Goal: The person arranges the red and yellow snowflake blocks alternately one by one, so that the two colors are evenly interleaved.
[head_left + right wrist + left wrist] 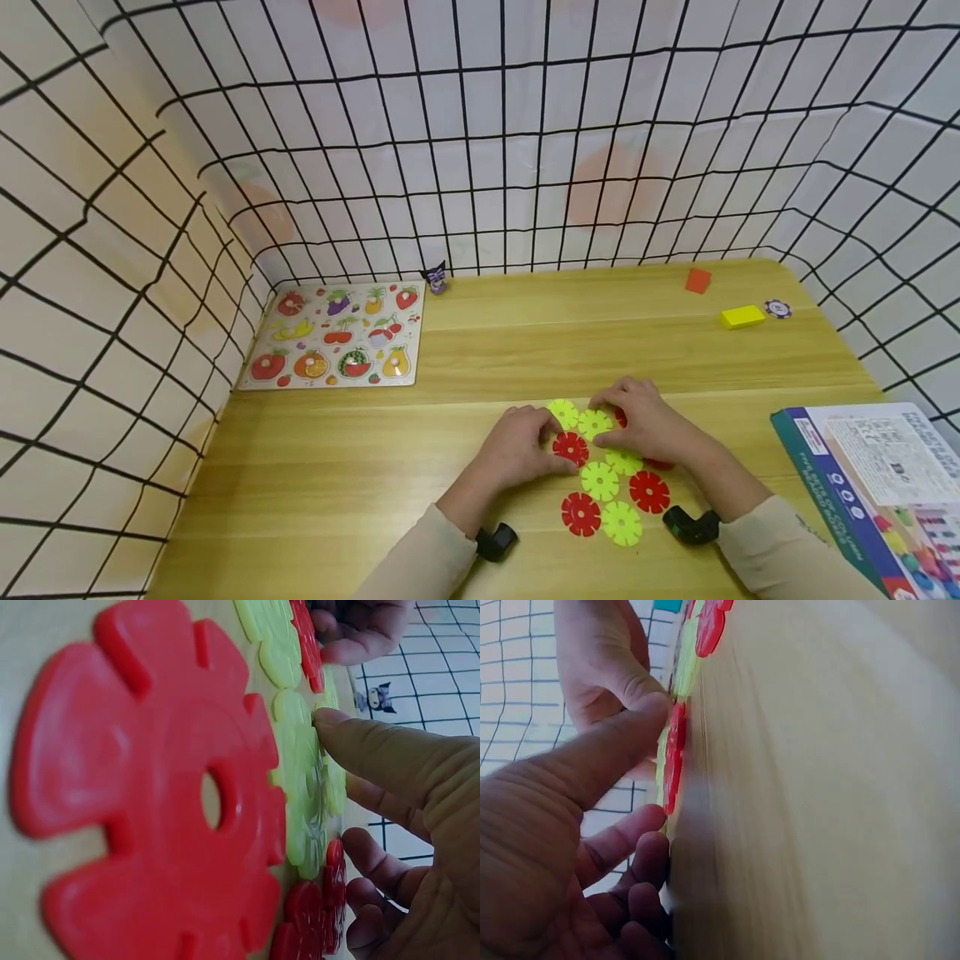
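Note:
Slotted plastic interlocking discs, red and yellow-green, lie in a cluster on the wooden table. My left hand [516,450] has its thumb and index finger at opposite edges of a red disc [570,449], pinching it low at the tabletop; the left wrist view shows this red disc [675,757] edge-on. The right hand [645,421] pinches a yellow-green disc [593,424] at the back of the cluster between thumb and index finger. Nearer me lie a yellow-green disc [622,523] and a red disc [581,514]. Some red discs are partly hidden under the right hand.
A fruit puzzle board [337,337] lies at the back left beside a small purple figurine [437,278]. Toward the back right are a yellow block [742,317], an orange-red square [698,280] and a round chip [778,309]. A box [862,492] sits at right. Black wire grid [502,133] surrounds the table.

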A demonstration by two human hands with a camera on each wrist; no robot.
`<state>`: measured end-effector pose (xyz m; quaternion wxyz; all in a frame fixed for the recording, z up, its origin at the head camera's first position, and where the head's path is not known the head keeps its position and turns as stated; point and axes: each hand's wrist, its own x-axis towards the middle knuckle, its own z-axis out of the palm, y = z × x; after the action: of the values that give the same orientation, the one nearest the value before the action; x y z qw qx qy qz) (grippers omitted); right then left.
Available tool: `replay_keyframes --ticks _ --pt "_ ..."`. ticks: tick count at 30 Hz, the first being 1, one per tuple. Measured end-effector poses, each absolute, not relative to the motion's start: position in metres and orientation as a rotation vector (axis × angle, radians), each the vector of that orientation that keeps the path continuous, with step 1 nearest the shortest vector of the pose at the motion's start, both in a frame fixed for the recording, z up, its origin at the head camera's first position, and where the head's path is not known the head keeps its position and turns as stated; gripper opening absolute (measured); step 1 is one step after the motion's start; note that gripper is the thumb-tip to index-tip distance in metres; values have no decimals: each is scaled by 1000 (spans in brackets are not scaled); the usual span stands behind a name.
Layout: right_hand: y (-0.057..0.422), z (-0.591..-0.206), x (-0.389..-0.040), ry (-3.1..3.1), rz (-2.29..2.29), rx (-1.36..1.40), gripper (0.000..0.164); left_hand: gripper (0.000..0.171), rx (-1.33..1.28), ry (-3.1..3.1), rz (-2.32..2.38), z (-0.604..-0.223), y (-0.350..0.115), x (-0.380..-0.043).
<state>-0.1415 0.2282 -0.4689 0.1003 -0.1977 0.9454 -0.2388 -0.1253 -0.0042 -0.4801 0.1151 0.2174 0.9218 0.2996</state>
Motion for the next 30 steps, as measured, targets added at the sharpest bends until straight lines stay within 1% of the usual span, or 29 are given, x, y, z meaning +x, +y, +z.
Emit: replay_keyframes --ticks 3,7,12,16,23,26,30 --pt "229 -470 -141 2797 -706 -572 42 47 642 2700 843 -479 -3 -125" --pt "229 -469 -140 2796 -707 -554 42 42 625 2671 835 -476 -3 -126" --pt "229 -469 -140 2809 -727 -569 42 38 595 2605 938 -472 -5 -125" --pt "229 -468 -140 2797 -746 -550 41 30 581 2547 1050 -474 -8 -125" --pt "228 -466 -135 2713 -910 -516 40 13 558 2367 1346 -477 -20 -125" --pt "225 -464 -131 2713 -968 -514 39 13 541 2313 1456 -477 -33 -127" --pt "216 -460 -127 2704 -1064 -502 37 16 475 2277 1533 -475 -54 -129"
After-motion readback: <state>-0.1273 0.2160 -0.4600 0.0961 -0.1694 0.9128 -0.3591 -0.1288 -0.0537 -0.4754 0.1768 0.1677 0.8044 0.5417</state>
